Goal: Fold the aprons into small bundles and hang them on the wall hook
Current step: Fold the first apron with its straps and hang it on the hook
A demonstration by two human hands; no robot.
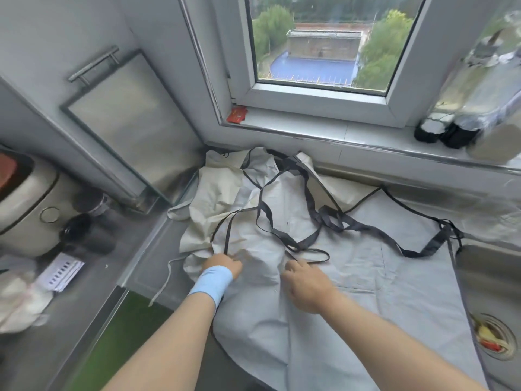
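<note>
At the far left a rounded metal appliance (pixel 26 204) stands on the lower surface, with a crumpled white cloth (pixel 19 303) and a printed slip of paper (pixel 60 272) near it. A steel board with a bar handle (pixel 132 131) leans against the wall in the corner.

On the counter (pixel 146 266) a cream apron (pixel 214 198) lies rumpled in the corner below the window sill, partly overlapped by a pale grey apron (pixel 352 277) that spreads flat to the right and hangs over the counter's front edge. Dark straps (pixel 310 221) (loose and tangled) loop across both.

The left hand (pixel 225 266), with a light blue band at the wrist, presses into the bunched cloth where the two aprons meet, fingers curled in a pinch on the fabric and a thin strap. The right hand (pixel 304 283) rests just beside it on the grey apron, fingers bent down onto the cloth near a strap loop; whether it grips anything I cannot tell.

Further right, the grey apron's edge reaches a steel sink (pixel 479 277), whose drain strainer (pixel 492 338) holds food scraps. Bottles (pixel 451 128) stand on the window sill (pixel 324 128) above.
</note>
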